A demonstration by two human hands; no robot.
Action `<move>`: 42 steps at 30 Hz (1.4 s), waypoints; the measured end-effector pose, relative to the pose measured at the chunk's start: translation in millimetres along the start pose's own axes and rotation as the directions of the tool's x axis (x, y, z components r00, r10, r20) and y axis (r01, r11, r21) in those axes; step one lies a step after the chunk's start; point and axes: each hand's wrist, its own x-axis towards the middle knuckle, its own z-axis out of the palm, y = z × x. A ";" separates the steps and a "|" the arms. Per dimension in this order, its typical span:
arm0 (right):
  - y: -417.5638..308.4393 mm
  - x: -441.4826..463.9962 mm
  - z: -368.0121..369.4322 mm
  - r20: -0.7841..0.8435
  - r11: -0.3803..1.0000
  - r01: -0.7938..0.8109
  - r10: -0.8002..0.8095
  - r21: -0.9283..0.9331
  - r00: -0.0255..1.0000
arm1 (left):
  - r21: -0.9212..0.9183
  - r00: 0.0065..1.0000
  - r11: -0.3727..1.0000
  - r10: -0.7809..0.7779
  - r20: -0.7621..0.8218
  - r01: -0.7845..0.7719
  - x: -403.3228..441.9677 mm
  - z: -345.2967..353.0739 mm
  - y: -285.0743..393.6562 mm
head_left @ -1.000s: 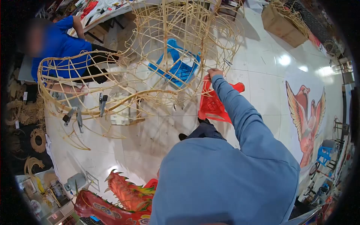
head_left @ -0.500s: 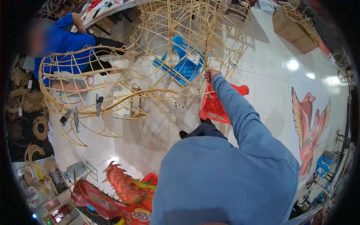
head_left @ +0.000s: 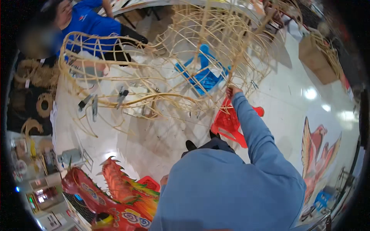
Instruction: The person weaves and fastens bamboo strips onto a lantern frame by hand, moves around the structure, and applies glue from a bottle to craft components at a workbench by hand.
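A large bamboo-strip frame with many curved ribs spans the upper middle of the view. My right hand, at the end of an outstretched arm, has its fingers closed on the lower right part of this frame. Metal clamps grip the frame's long left section. Only a small piece of my left hand shows beside my body, near the painted dragon figure; its fingers and anything in them are hidden.
A blue stool stands behind the ribs, and a red stool below my right hand. A person in blue sits at upper left. A cardboard box and a winged picture lie at right.
The view has shifted, so the frame, stools and box appear farther right. A bit of my left hand now shows. My right hand remains on the frame.
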 end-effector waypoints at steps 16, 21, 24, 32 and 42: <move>44.9 -105.8 -12.7 -0.271 0.751 0.298 -0.531 -0.590 0.803 | -0.172 0.992 0.984 0.059 0.112 -0.039 6.9 -52.8 -26.0; 55.0 -129.9 13.0 -0.240 0.734 0.344 -0.563 -0.586 0.791 | -0.572 0.951 0.760 -0.269 0.155 0.308 14.7 -84.0 -47.2; 50.0 -149.4 28.2 -0.202 0.708 0.387 -0.594 -0.591 0.779 | -0.727 0.921 0.574 -0.315 0.229 0.377 35.3 -75.1 -69.4; 81.0 -148.9 6.1 -0.077 0.654 0.520 -0.660 -0.550 0.748 | -0.534 0.966 0.809 -0.154 0.210 0.245 62.8 -77.8 41.5; 200.3 -177.2 -126.2 -0.208 0.938 0.107 -0.182 -0.329 0.961 | -0.167 0.898 0.984 0.130 0.420 -0.064 13.4 -78.8 101.0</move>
